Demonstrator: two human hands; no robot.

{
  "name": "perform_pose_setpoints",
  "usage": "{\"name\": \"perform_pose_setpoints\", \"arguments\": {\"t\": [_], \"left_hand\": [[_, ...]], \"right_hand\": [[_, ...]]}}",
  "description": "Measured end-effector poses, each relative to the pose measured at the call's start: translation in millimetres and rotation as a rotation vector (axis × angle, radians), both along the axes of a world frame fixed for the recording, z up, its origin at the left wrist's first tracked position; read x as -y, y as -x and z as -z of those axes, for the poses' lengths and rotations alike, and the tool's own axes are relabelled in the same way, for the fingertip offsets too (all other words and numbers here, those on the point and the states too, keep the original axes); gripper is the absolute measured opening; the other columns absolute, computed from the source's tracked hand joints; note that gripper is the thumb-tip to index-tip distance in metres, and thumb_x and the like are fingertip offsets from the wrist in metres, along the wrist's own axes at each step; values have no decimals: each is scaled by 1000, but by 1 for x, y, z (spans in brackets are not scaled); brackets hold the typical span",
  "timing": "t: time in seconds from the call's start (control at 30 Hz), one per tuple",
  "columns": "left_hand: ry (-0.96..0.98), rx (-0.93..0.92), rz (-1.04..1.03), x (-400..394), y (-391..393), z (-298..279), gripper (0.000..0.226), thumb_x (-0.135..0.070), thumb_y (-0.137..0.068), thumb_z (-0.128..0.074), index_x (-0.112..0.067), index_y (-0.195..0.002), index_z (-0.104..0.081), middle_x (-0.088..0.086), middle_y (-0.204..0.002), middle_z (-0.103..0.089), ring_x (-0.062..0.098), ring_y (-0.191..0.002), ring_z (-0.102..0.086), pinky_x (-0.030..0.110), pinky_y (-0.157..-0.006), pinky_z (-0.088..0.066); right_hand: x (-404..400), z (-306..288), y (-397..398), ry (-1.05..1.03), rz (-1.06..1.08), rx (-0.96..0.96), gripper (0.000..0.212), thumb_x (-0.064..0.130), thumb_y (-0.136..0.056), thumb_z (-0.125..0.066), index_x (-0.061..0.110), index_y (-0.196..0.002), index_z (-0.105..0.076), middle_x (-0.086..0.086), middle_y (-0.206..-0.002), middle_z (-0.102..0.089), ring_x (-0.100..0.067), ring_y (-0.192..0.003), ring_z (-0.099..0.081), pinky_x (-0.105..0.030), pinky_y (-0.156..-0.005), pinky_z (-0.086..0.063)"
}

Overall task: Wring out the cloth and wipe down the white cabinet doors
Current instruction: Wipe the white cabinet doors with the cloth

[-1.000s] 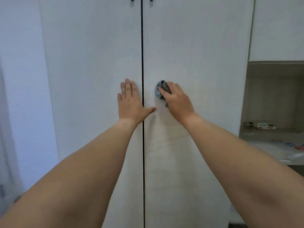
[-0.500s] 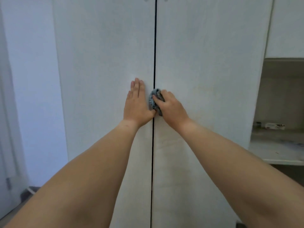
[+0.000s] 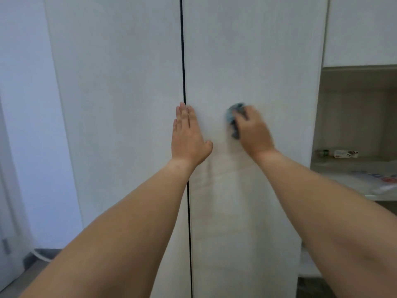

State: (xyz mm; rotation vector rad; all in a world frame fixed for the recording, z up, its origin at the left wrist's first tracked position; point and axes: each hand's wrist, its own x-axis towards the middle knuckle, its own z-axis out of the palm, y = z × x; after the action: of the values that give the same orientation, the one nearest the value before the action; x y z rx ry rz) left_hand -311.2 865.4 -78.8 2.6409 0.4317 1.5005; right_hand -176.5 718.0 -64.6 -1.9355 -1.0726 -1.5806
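Observation:
Two tall white cabinet doors fill the view, the left door [image 3: 116, 104] and the right door [image 3: 253, 61], split by a dark vertical gap. My left hand [image 3: 188, 136] lies flat with straight fingers across that gap, thumb out to the right. My right hand [image 3: 251, 130] grips a bunched blue-grey cloth [image 3: 233, 119] and presses it on the right door at the same height. Most of the cloth is hidden under my fingers. Faint damp streaks show on the right door below the hands.
An open shelf niche [image 3: 356, 117] sits right of the doors, with a small bottle and box [image 3: 343, 153] on it and a plastic bag [image 3: 378, 181] on the ledge below. A pale wall [image 3: 25, 104] stands at left, dark floor at the bottom left.
My right hand has slid the cloth rightward, away from the door gap and from my left hand. The left hand has stayed flat on the gap.

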Motion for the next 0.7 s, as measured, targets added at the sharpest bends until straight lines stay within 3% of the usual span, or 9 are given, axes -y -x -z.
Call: {"name": "perform_pose_setpoints", "arguments": {"t": [0.07, 0.13, 0.23, 0.3, 0.37, 0.4, 0.57, 0.63, 0.7], "left_hand": [[-7, -11, -19, 4, -4, -4, 110, -39, -82, -64, -3, -157, 7, 16, -166, 13, 30, -153, 13, 42, -126, -5], [18, -18, -36, 7, -9, -8, 113, -43, -81, -65, -4, -157, 8, 17, -165, 14, 31, -153, 14, 44, -126, -5], [66, -22, -61, 17, -19, -10, 120, -53, -78, -69, -5, -157, 7, 21, -164, 14, 35, -152, 14, 47, -125, -5], [95, -27, -81, 29, -28, -9, 125, -65, -76, -67, -5, -157, 7, 27, -162, 16, 40, -151, 17, 53, -124, -3], [111, -34, -117, 41, -36, -10, 133, -74, -71, -66, -5, -157, 8, 33, -159, 19, 46, -148, 20, 57, -122, 2], [108, -45, -143, 46, -38, -11, 137, -76, -68, -68, -5, -156, 10, 34, -157, 21, 47, -147, 22, 58, -121, 5], [57, -70, -153, 68, -54, -21, 148, -78, -61, -73, -6, -156, 15, 31, -158, 23, 47, -146, 25, 65, -119, 5], [57, -80, -146, 74, -62, -24, 149, -80, -60, -73, -7, -156, 16, 29, -159, 24, 46, -147, 24, 66, -118, 2], [82, -86, -147, 76, -69, -25, 152, -81, -58, -73, -6, -155, 17, 29, -158, 26, 46, -146, 26, 68, -117, 1]], "right_hand": [[28, -1, -14, -326, 53, -208, 41, 7, -80, -65, 2, -119, -57, -24, -123, -50, -41, -102, -54, -42, -84, -51], [25, -5, -11, -513, 65, -349, 44, 6, -78, -66, 1, -120, -54, -23, -124, -48, -40, -103, -52, -42, -85, -48], [-5, -13, 14, -381, -29, -268, 50, 6, -70, -71, 8, -118, -56, -19, -119, -50, -37, -99, -55, -38, -81, -48], [-18, -8, 21, -93, -75, -170, 33, 2, -77, -63, 7, -109, -58, -17, -112, -51, -35, -93, -55, -34, -73, -47], [-1, -7, 14, 58, -47, -62, 28, 1, -75, -67, 5, -102, -60, -16, -109, -53, -33, -90, -54, -36, -66, -51], [14, -9, 3, 33, -34, -72, 31, 1, -73, -69, 4, -103, -60, -17, -111, -53, -34, -91, -54, -38, -66, -52], [78, -13, -45, -571, 139, -334, 42, 5, -79, -67, 1, -118, -53, -23, -124, -48, -39, -103, -53, -41, -86, -48], [63, -13, -35, -501, 133, -293, 48, 7, -75, -72, 1, -118, -53, -24, -125, -48, -40, -104, -53, -40, -86, -48], [51, -7, -26, -227, 56, -174, 48, 6, -72, -73, 1, -116, -55, -23, -122, -49, -39, -100, -54, -41, -78, -52]]}}
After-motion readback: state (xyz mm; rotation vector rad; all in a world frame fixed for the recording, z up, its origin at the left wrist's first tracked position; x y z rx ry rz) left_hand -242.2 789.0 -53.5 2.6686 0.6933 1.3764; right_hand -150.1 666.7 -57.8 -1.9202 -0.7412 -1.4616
